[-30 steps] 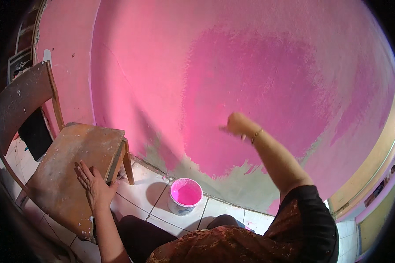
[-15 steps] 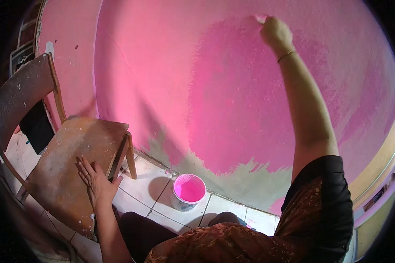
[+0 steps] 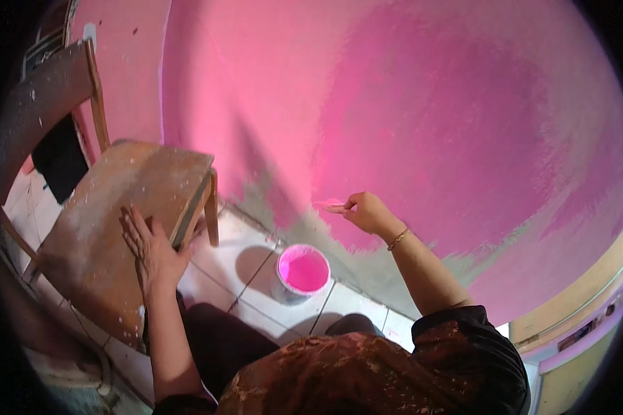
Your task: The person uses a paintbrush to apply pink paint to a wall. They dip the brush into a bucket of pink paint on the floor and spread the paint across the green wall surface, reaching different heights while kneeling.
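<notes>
Paintbrush point(image 3: 331, 208): in the head view, it is sitting at the fingertips of the right hand point(image 3: 371, 214), poking out toward nine o'clock from that hand, its pink-coated end facing away from the knuckles. The right hand's thumb and fingers are clamping together on the handle, and the rest of the handle is hiding within the grip. The brush is standing before the lower part of the pink wall point(image 3: 256, 62), near the edge of a deeper pink patch point(image 3: 436, 138); whether its bristles are touching the wall, I cannot tell. A bracelet point(image 3: 397, 239) is circling the right wrist, at about five o'clock from the knuckles.

From the right hand, a white bucket point(image 3: 282, 292) is standing upright on the tiled floor point(image 3: 211, 273) at between seven and eight o'clock. It is holding bright pink paint point(image 3: 306, 271), and pink smears are coating its inner wall and rim.

The left hand point(image 3: 149, 252) is resting on the seat of a wooden chair point(image 3: 121, 183), its fingers spreading apart and pointing toward eleven o'clock, holding nothing. From that hand, the bucket is standing at about three o'clock, and the paintbrush is lying between two and three o'clock.
</notes>
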